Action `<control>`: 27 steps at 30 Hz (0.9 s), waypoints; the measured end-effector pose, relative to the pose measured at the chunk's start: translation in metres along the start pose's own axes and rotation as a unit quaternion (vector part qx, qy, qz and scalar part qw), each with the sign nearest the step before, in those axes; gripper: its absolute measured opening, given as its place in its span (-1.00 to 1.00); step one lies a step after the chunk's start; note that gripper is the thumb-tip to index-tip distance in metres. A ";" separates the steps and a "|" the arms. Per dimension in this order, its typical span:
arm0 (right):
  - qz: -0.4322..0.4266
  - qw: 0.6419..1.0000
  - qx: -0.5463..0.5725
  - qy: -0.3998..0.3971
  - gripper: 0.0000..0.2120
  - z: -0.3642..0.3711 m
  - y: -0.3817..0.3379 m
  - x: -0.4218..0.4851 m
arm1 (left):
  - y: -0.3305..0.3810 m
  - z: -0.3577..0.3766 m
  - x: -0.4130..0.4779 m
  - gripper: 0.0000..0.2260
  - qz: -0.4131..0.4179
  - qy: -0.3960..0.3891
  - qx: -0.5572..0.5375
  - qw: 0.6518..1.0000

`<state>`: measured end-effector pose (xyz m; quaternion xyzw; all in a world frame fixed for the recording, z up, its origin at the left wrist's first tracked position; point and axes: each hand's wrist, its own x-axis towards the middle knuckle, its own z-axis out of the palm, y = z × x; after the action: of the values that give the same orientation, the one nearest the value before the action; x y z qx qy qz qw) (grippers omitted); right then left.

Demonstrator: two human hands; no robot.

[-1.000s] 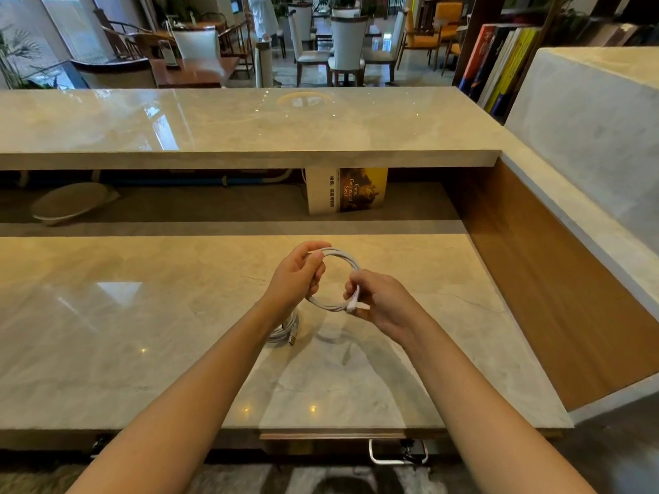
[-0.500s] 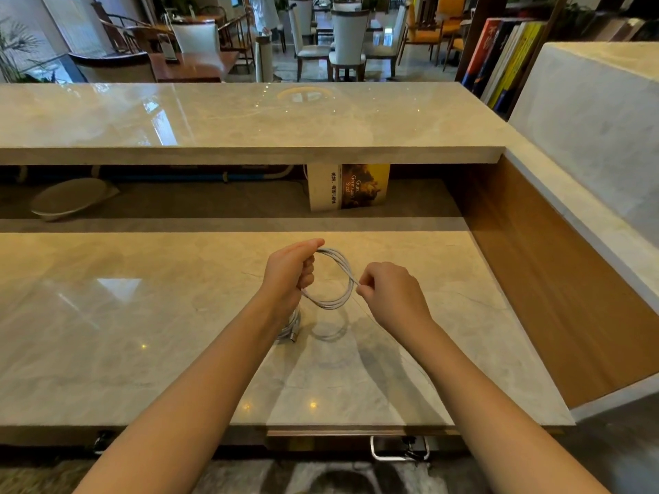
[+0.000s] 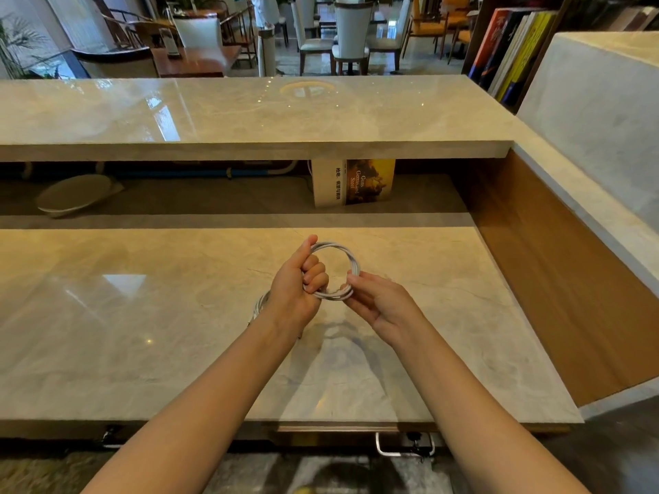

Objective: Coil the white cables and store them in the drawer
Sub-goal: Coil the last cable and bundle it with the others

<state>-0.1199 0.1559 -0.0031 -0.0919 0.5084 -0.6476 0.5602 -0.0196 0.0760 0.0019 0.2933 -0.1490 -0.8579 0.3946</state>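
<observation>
A white cable (image 3: 351, 260), wound into a small round coil, hangs above the marble desk (image 3: 142, 333). My left hand (image 3: 297, 283) grips the coil's left side, fingers curled round the strands and thumb up. My right hand (image 3: 374, 301) pinches the coil's lower right part with thumb and fingertips. A second white cable (image 3: 259, 304) lies on the desk just left of my left wrist, mostly hidden behind it. The drawer front (image 3: 338, 430) shows as a narrow wooden strip under the desk's near edge, with a metal handle (image 3: 404, 448) below it.
A raised marble counter (image 3: 249, 115) runs across behind the desk. In the recess under it stand a book (image 3: 354, 181) and a round tilted dish (image 3: 73, 194). A wooden side panel (image 3: 556, 279) closes off the right. Chairs and bookshelves stand farther back.
The last loose loop has been wound in and the coil is now tighter and rounder. My right hand has shifted from the coil's upper right to its lower right part.
</observation>
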 end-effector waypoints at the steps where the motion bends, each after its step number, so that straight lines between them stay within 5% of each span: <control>1: 0.016 0.999 0.030 -0.004 -0.91 0.000 -0.001 0.000 | 0.000 -0.001 0.001 -0.89 0.009 -0.003 0.012 1.000; 5: 0.070 0.992 0.102 -0.026 -0.93 0.001 -0.001 0.000 | 0.003 -0.009 0.006 -0.88 0.071 -0.014 0.139 0.988; 11: 0.058 0.984 0.163 -0.046 -0.91 0.004 -0.003 -0.001 | 0.000 -0.012 0.002 -0.80 0.166 0.004 0.356 0.920; 17: -0.036 0.998 -0.039 -0.031 -0.81 -0.005 -0.002 0.007 | 0.004 -0.014 0.005 -0.76 0.154 0.030 0.376 0.913; 21: -0.083 0.962 -0.260 -0.012 -0.66 -0.010 -0.003 0.010 | 0.006 -0.018 0.007 -0.75 0.157 0.010 0.383 0.910; 27: -0.046 0.965 -0.246 -0.071 -0.88 -0.025 -0.007 0.022 | 0.014 -0.022 0.007 -0.79 0.091 -0.028 0.336 0.937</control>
<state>-0.1490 0.1507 -0.0189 -0.2964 0.6061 -0.5193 0.5245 -0.0010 0.0611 -0.0116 0.3701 -0.4657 -0.7260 0.3451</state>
